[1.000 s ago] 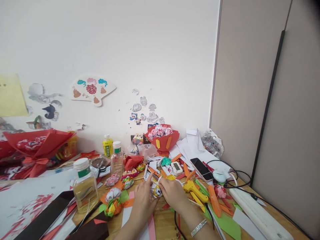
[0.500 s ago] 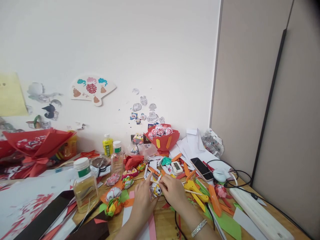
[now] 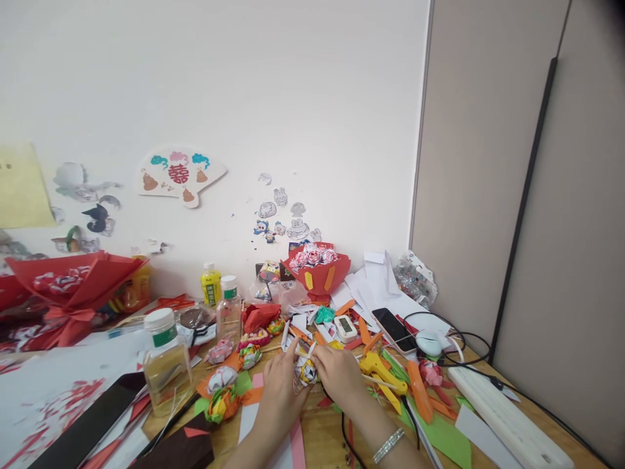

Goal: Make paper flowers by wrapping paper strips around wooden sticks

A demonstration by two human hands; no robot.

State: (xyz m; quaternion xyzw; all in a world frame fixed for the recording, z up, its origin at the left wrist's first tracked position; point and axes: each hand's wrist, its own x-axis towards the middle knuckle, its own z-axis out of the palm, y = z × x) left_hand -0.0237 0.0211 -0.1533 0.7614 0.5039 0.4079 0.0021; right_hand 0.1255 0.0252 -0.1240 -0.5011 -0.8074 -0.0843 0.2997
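Note:
Between my hands is a small crumpled paper flower (image 3: 305, 372), white with yellow and dark patches. My left hand (image 3: 283, 384) is closed around its left side and underneath, with the index finger pointing up. From the right, my right hand (image 3: 340, 376) pinches at the flower's upper edge, where a pale strip shows between the fingers. Part of the flower is hidden by the fingers. Left of my left hand lie a white paper flower (image 3: 222, 379) and an orange, yellow and green one (image 3: 222, 404).
A yellow glue gun (image 3: 383, 370) with a black cable lies right of my hands. Beyond are a phone (image 3: 393, 327), a small white timer (image 3: 346, 328) and a red bouquet (image 3: 319, 277). A jar (image 3: 166, 371) stands left; a power strip (image 3: 508, 417) lies right. Coloured paper scraps surround my hands.
The flower has turned slightly in my fingers and more of its patterned side shows. My right hand has shifted very slightly to the right; the things around are unchanged.

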